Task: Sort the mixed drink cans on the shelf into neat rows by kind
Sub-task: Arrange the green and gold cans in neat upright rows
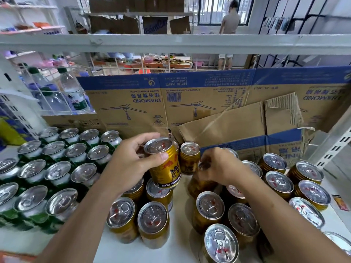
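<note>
Gold cans [220,243] crowd the shelf [178,249]; left hand [131,160] grips a tilted Red Bull can [165,168], right hand [222,168] curls round another gold can [199,185]; wire basket [36,90] holds water bottles [74,92].

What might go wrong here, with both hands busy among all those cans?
The gold metal Red Bull can in the left hand is lifted, tilted, above standing gold cans; a slip may topple them. The right hand grips a second gold can between crowded neighbours and might knock one over.
</note>
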Tool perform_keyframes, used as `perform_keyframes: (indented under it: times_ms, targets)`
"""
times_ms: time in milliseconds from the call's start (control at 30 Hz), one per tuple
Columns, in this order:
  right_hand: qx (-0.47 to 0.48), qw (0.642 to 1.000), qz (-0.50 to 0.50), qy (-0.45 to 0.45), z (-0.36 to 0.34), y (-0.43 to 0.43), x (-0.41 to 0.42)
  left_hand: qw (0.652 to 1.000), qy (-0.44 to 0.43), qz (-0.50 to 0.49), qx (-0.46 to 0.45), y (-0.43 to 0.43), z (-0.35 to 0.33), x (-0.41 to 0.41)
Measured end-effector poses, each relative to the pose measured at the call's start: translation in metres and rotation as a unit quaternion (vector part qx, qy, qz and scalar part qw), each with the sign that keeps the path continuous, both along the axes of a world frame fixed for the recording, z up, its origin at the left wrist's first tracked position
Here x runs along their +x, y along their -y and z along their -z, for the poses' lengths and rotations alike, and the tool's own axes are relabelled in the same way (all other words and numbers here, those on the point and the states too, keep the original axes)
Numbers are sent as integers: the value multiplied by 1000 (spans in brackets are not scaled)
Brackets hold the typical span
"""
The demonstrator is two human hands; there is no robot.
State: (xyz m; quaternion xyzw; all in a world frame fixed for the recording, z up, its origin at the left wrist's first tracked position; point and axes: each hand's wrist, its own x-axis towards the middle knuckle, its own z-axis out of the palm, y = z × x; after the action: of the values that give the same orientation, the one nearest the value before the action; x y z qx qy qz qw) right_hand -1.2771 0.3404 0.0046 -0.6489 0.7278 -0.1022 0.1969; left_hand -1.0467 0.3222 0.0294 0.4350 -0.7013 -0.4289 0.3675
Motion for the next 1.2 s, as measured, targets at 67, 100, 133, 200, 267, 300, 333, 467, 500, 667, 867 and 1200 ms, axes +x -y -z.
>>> perform_keyframes:
  times_ms: [67,100,133,200,267,300,333,467,500,667,867,1200]
  targets:
    - [-8,1000,-14,11,-3,3,-1,999,23,-20,-21,-4,1,6]
    - [-7,1000,-20,7,-4,4,2,998,34,-30,-34,-7,1,9]
    - [0,1000,-27,2,-4,6,5,997,40,-39,-44,-9,1,13]
    - [19,999,-44,-12,-1,11,14,997,41,-50,-52,-11,1,18]
    - [29,998,-52,-29,1,14,21,996,47,-53,-52,-13,1,21]
    - [27,998,-52,-31,1,14,23,996,50,-51,-50,-13,2,22]
    - [23,998,-51,-32,1,14,26,996,52,-50,-47,-13,3,23]
    - [-13,997,-56,-54,4,10,33,996,62,-46,-32,-16,14,26]
    - [-17,997,-57,-57,6,8,33,996,65,-49,-30,-17,17,27]
    - [-12,995,-67,-73,11,3,27,995,75,-56,-41,-19,19,27]
    - [-64,994,-51,-71,17,5,29,994,80,-47,-51,-21,20,26]
    - [-60,998,-31,0,20,8,31,995,81,-44,-48,-22,22,28]
